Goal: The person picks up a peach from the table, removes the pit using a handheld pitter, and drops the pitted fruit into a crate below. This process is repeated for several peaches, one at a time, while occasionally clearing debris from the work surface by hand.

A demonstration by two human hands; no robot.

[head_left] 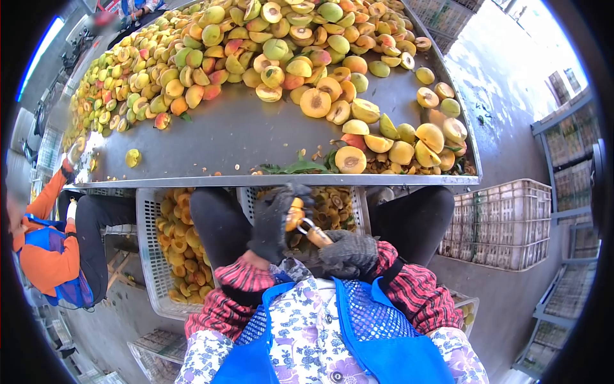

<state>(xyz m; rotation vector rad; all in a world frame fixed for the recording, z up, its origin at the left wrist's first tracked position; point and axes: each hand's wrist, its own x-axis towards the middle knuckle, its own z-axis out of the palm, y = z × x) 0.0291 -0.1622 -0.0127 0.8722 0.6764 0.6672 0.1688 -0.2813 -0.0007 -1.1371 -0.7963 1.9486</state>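
Over a crate between my knees, my left hand (276, 217), in a dark glove, has its fingers wrapped round an orange-yellow fruit piece (295, 214). Close on its right, my right hand (348, 253), in a dark grey glove, grips a tool (314, 234) with a wooden handle and a metal loop. The loop end is beside the fruit; whether it touches is too small to tell. Below and behind both hands, the white crate (361, 211) holds yellow fruit pieces. Many halved fruits (315, 102) lie heaped on the metal table (217, 137) in front.
Another white crate (151, 256) with fruit halves stands to the left. A stacked crate (495, 224) is at the right, near metal racks (550, 173). A co-worker in orange sleeves (51, 265) sits at the far left. Green leaves (300, 166) lie by the table edge.
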